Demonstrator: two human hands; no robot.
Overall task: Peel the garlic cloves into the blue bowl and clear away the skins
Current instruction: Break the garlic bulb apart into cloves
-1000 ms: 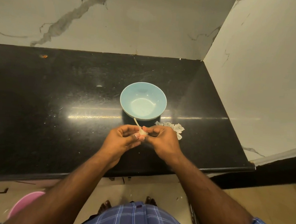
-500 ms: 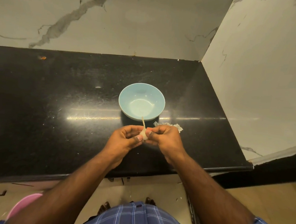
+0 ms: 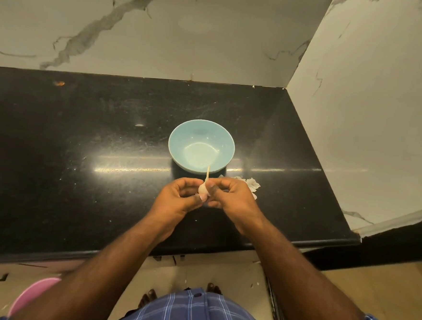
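Fingers (image 3: 197, 201) of our left hand (image 3: 177, 202) and right hand (image 3: 234, 199) curl round and pinch one garlic clove (image 3: 203, 189), held above the black countertop (image 3: 80, 163) with its thin stalk pointing up. Nearest us, below the counter edge, we see a tan floor (image 3: 197, 271) and a pink object (image 3: 30, 294). Just behind the right hand lie loose skins (image 3: 252, 184). Beyond stands the blue bowl (image 3: 201, 145), and farthest back veined marble walls (image 3: 189, 33) meet in a corner.
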